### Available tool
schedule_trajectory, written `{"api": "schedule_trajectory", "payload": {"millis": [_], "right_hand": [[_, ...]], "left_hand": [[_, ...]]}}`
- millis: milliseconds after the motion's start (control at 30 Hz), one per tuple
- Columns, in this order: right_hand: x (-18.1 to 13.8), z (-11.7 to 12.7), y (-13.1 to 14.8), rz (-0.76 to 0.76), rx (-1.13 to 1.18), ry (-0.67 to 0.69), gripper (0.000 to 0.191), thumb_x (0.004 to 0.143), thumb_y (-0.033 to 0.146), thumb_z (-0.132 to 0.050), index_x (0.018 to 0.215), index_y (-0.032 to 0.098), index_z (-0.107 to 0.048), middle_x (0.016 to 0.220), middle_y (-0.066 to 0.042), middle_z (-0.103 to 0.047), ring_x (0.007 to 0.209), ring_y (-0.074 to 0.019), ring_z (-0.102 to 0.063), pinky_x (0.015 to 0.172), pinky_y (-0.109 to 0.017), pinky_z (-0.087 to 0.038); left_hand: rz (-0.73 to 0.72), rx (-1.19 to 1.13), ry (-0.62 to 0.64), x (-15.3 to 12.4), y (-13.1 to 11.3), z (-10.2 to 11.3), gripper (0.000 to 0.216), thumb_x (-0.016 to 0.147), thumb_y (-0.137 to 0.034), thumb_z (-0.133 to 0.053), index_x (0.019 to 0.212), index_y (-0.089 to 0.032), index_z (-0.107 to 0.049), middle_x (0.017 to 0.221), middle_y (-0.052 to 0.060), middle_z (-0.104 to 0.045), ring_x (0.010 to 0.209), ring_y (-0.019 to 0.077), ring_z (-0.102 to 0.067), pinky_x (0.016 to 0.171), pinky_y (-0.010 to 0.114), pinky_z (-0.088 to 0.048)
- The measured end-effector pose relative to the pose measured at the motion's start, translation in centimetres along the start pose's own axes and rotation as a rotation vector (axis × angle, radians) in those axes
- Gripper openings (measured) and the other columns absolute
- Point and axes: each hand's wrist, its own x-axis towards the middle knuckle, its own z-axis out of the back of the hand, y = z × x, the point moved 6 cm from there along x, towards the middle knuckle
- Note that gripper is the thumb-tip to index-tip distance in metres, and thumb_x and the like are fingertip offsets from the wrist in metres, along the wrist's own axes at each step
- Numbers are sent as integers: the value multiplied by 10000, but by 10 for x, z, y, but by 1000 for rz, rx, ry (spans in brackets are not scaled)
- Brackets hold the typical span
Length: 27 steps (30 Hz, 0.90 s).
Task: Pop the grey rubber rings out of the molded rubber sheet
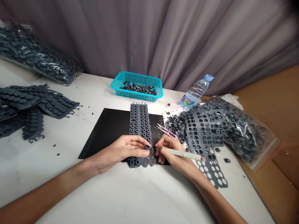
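Observation:
A long grey rubber strip studded with small rings lies on a black mat. My left hand rests on the strip's near end, fingers pinched on a small dark rubber ring. My right hand grips a thin white stick-like tool, its tip touching the strip beside that ring. Near the strip's bottom end several holes are empty.
A teal basket of loose rings stands behind the mat. Pink snips, a water bottle, punched-out sheets and a bag of parts lie right. More ring sheets and a bag sit left.

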Motion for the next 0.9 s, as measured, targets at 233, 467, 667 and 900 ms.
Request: {"api": "schedule_trajectory", "payload": {"millis": [233, 467, 667, 900], "right_hand": [[-1, 0, 3, -3, -8, 0, 116, 858, 123, -510, 916, 218, -542, 747, 25, -682, 556, -118, -649, 524, -217, -505], [-1, 0, 2, 3, -3, -2, 103, 865, 127, -515, 915, 210, -552, 745, 20, -681, 557, -116, -649, 513, -211, -501], [0, 1, -2, 6, 10, -20, 98, 864, 144, -531, 928, 207, -568, 741, 12, -687, 554, -119, -653, 503, -208, -504], [2, 0, -4, -1, 33, -8, 111, 866, 131, -509, 920, 218, -552, 733, 31, -679, 534, -105, -639, 491, -194, -492]], "left_hand": [[-2, 17, 33, -1, -3, -2, 318, 824, -339, -864, 1108, -223, -783, 1093, 58, -781, 1095, 200, -698, 972, 273, -493], [-1, -5, 10, -2, -3, -2, 310, 880, -379, -816, 1127, -196, -784, 1025, 59, -778, 961, 170, -688, 886, 260, -501], [-42, -30, -35, 1, 0, 2, 337, 958, -431, -720, 1153, -162, -777, 1090, 96, -772, 1012, 192, -676, 926, 278, -506], [-297, 253, -195, 21, -28, 37, 374, 936, -481, -716, 1133, -164, -735, 1039, 105, -769, 931, 224, -714, 848, 330, -557]]}}
